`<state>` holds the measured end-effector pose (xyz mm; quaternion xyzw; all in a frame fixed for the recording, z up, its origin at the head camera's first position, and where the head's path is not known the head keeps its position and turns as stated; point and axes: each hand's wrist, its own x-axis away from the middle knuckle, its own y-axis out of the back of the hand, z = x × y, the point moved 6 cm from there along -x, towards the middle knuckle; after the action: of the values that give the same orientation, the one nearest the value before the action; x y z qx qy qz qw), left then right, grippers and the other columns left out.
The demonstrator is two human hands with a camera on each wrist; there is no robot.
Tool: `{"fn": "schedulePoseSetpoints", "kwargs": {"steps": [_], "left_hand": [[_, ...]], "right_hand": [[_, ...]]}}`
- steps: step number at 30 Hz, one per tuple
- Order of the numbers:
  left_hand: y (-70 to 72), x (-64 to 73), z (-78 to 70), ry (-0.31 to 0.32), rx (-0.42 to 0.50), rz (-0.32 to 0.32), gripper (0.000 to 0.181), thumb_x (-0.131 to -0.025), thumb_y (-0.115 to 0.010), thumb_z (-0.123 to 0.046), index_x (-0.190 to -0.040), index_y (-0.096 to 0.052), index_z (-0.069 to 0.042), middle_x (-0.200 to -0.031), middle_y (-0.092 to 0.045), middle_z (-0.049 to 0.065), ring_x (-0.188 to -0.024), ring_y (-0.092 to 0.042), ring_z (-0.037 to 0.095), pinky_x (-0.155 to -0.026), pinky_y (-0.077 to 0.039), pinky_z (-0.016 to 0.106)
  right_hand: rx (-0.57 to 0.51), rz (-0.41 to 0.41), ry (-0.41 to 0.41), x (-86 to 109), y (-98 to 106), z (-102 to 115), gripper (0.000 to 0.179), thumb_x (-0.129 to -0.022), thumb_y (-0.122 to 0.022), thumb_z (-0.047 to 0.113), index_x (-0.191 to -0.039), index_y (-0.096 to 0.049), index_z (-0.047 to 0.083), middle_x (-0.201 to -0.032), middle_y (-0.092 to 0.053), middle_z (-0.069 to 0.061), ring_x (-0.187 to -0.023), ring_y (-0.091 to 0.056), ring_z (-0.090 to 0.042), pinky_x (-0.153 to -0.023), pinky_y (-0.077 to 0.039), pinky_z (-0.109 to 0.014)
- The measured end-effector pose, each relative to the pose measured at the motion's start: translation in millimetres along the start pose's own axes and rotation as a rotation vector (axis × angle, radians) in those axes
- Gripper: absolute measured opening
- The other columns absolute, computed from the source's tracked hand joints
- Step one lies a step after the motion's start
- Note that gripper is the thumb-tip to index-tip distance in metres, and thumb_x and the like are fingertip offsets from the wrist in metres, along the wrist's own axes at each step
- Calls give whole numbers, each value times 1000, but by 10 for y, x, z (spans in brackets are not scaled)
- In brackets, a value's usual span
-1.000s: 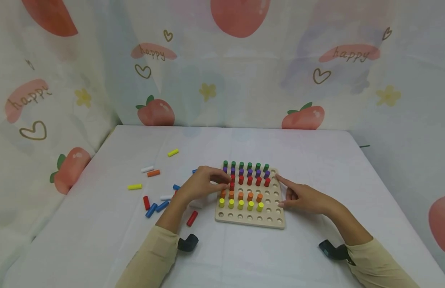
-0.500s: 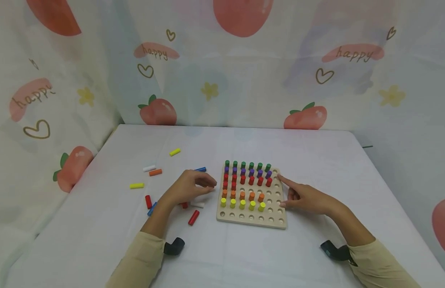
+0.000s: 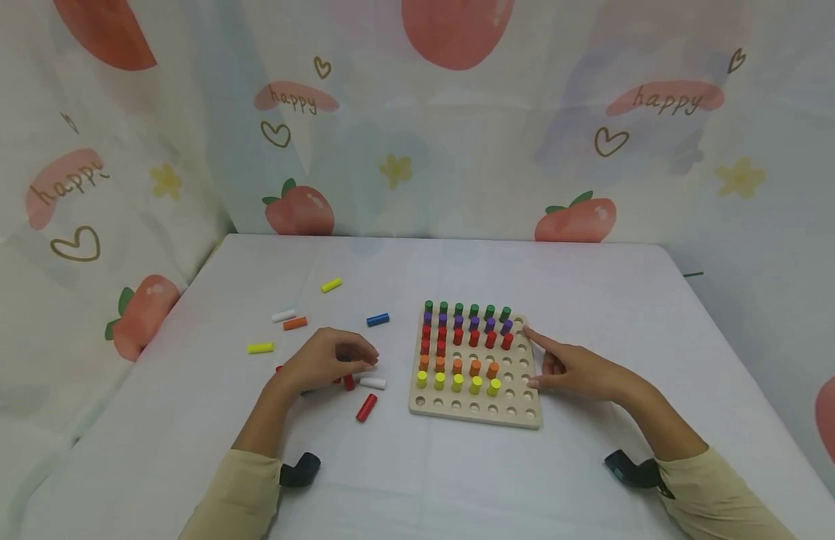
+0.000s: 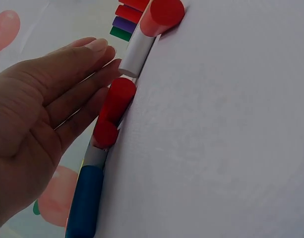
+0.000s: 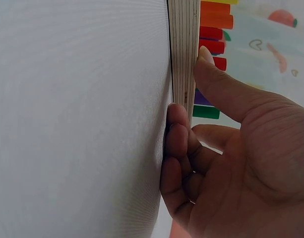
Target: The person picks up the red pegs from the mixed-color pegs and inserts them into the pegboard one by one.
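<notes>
Pegs (image 3: 474, 339) are seated in the pegboard (image 3: 465, 412), touched by the part-spread right hand (image 3: 579, 373). The left hand (image 3: 322, 360) is relaxed, empty.

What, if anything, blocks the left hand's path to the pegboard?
Nothing visible stands between the left hand and the pegboard. A white peg lies flat just to the near side; a low sweep might brush it.

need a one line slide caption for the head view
Left hand near loose pegs, right hand touching the edge of a pegboard with rows of upright pegs.
</notes>
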<state>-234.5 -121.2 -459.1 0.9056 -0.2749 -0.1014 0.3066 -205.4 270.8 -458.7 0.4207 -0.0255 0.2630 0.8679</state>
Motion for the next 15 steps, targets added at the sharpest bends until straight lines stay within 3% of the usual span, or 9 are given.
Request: {"fn": "schedulePoseSetpoints", "kwargs": {"steps": [9,12,15], "left_hand": [[65,110,89,23,15,23,18,-93,-78,-8,-109,-79,-16,-99,-74,-8,-90,-67,15,-79,-57,30],[88,143,110,9,30,24,20,-92,-79,-6,-109,-79,-14,-98,-74,-6,-84,-67,19,-72,-57,30],[113,178,134,1,26,14,21,-91,-79,-5,-110,-78,-14,-99,-74,-6,-85,-67,18,-72,-57,30]], "right_hand": [[2,-1,4,10,-5,-15,93,-94,-78,36,-163,-24,4,-84,-53,-1,-77,-50,-19,-64,-40,-30],[7,-3,3,10,-2,-12,93,-94,-77,37,-163,-24,4,-84,-53,-2,-77,-50,-19,-64,-41,-30],[10,-4,-3,12,-9,-11,93,-94,-78,37,-163,-25,5,-84,-53,-1,-77,-50,-19,-64,-41,-30]]}}
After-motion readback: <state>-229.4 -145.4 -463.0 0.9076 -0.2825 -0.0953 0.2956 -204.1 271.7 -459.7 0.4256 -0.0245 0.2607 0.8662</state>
